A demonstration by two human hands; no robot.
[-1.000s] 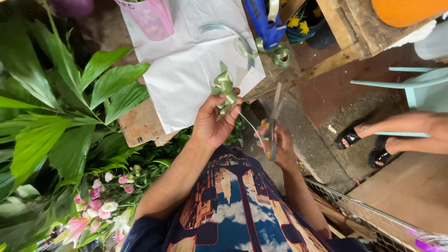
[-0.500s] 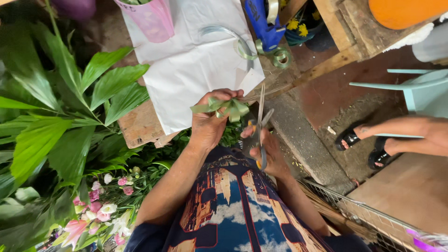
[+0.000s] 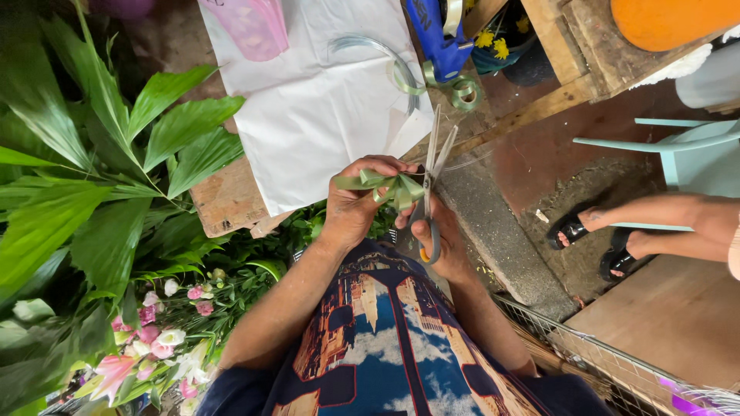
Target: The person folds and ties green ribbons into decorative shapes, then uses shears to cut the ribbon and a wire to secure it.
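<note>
The left hand has turned the pinched green ribbon bow sideways, and the right hand, fingers closed through the handles, now brings the open scissors against it.

A wooden surface holds a big white paper sheet. A pink cup and a green ribbon lie there too.
</note>
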